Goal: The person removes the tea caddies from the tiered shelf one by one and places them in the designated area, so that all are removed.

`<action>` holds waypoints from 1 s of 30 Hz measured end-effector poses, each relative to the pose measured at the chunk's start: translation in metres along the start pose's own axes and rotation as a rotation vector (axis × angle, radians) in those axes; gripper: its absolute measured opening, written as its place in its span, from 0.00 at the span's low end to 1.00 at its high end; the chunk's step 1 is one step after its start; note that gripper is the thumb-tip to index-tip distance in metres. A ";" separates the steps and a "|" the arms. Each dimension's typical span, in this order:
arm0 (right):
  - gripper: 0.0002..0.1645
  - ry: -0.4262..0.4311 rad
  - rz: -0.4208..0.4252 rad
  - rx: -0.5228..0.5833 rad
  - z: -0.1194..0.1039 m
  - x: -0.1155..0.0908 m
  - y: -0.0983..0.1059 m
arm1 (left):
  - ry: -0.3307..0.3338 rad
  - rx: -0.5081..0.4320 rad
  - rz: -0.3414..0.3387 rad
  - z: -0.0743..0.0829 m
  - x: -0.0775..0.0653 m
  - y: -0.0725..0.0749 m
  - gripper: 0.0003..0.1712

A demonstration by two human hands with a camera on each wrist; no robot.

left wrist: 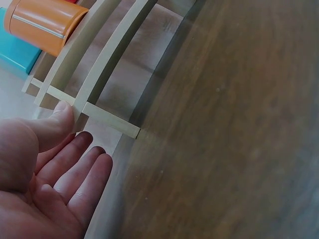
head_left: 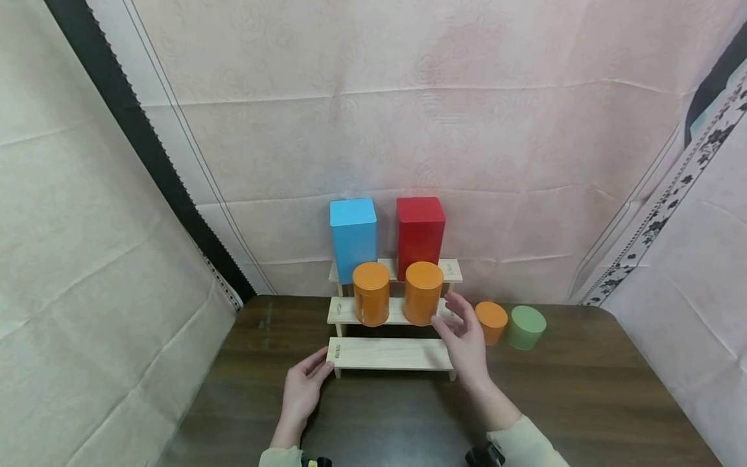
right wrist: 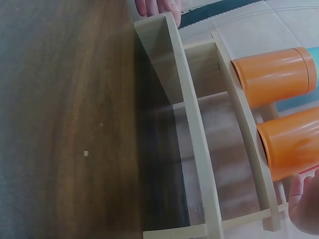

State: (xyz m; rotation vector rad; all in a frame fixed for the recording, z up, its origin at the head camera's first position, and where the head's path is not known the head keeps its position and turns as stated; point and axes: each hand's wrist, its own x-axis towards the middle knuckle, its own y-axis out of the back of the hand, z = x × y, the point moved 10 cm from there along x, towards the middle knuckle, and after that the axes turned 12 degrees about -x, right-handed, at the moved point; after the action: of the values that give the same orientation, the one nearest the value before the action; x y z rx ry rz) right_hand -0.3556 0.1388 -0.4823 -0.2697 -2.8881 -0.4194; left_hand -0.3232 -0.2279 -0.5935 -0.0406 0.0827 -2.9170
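A three-step wooden stand (head_left: 390,353) is on the table, and my left hand (head_left: 305,387) holds the left end of its lowest step. In the left wrist view the thumb (left wrist: 59,122) presses on that end, the other fingers loosely bent below. On the middle step are two upright orange cylinders, a left one (head_left: 371,298) and a right one (head_left: 423,297). Close by the right cylinder's lower right side is my right hand (head_left: 467,340), its thumb beside it and its fingers loosely bent. A blue block (head_left: 354,233) and a red block (head_left: 420,230) rise from the top step.
Right of the stand, a shorter orange cylinder (head_left: 491,318) and a green cylinder (head_left: 527,328) stand on the dark wooden table (head_left: 560,389). Pale cloth (head_left: 408,130) hangs behind the table and along both sides.
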 end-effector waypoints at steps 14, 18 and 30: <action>0.46 0.126 0.065 0.003 -0.019 0.015 -0.014 | 0.010 -0.021 -0.001 0.002 -0.001 -0.001 0.24; 0.47 0.128 0.080 0.016 -0.019 0.017 -0.015 | 0.000 -0.001 0.004 0.002 -0.001 0.000 0.24; 0.49 0.029 0.029 0.033 -0.032 0.020 -0.017 | 0.007 0.021 0.013 0.000 0.000 0.001 0.23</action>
State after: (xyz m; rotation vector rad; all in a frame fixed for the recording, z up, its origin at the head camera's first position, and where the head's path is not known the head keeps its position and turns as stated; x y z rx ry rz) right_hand -0.3728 0.1161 -0.4525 -0.2977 -2.8557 -0.3670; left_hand -0.3231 -0.2288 -0.5940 -0.0259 0.0529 -2.9045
